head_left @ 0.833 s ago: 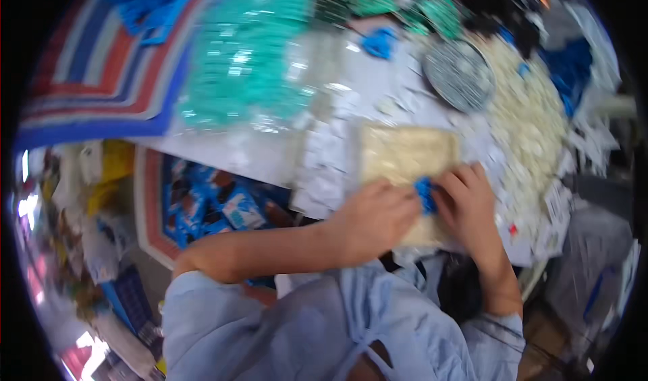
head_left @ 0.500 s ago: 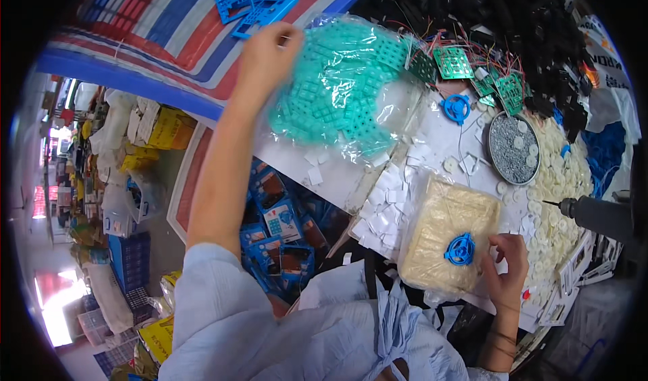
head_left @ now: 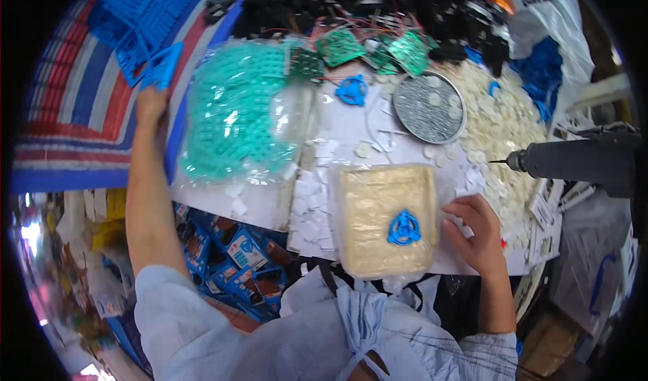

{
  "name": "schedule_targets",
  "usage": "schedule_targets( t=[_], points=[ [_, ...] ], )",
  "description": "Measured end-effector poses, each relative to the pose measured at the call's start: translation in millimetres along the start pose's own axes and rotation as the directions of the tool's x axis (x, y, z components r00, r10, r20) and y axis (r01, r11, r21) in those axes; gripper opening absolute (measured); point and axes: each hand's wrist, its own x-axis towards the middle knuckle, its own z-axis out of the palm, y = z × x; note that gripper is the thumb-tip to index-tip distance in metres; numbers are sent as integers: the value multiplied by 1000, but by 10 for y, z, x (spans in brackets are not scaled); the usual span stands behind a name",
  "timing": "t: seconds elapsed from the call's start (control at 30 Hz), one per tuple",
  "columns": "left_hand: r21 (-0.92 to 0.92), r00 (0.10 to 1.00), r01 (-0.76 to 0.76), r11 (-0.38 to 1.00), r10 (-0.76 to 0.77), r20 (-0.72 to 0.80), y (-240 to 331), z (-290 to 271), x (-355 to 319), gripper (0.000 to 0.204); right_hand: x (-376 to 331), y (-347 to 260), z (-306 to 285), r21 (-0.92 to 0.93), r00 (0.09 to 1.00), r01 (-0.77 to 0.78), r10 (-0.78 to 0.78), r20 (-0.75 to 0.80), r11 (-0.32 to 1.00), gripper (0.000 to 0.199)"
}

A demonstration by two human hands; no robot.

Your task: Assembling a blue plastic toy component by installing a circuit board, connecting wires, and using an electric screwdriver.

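Note:
My left hand (head_left: 152,104) is stretched to the far left, its fingers closed at the near end of a blue plastic casing (head_left: 164,65); the fingertips are partly hidden. That casing lies at the edge of a pile of similar blue casings (head_left: 145,10). My right hand (head_left: 474,236) hovers by the right side of a cream block wrapped in clear film (head_left: 364,246), thumb and fingers apart, holding nothing. On the block rests a round blue spoked plastic part (head_left: 404,228). A clear bag of green button pads (head_left: 236,111) lies between my left forearm and the block.
A power screwdriver (head_left: 560,159) juts in from the right, its bit over many small cream discs (head_left: 486,124). Behind the block are a round tin of screws (head_left: 430,111), another blue spoked part (head_left: 352,91) and wired green circuit boards (head_left: 339,47). Blue packages (head_left: 246,253) lie below the table.
My left hand has moved from above the bag to the blue casing and closed on it. The view has swung left. My right hand remains beside the wrapped block, its fingers wider apart.

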Motion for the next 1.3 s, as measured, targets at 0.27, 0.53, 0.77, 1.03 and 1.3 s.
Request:
schedule_targets(
  t=[0.27,0.53,0.77,1.03,1.3],
  points=[
    [-513,855,-519,684,429,-293,1272,-1862,-1856,25,59,-5,-110,427,986,-168,152,72,889,41],
    [-670,496,-635,385,868,29,2167,-2118,-3206,42,206,-144,-4,862,875,-484,74,478,153,66],
    [-921,840,134,-367,534,-90,2777,-1622,-3706,76,-179,-392,388,937,962,-119,197,192,-329,65],
    [-774,859,459,-437,440,261,2816,-1569,-3627,37,-370,-136,-26,800,886,-446,73,458,402,55],
    [-666,843,523,-532,439,312,2698,-1227,-3475,38,-469,435,-862,487,862,-349,478,-168,801,32]
  ],
)
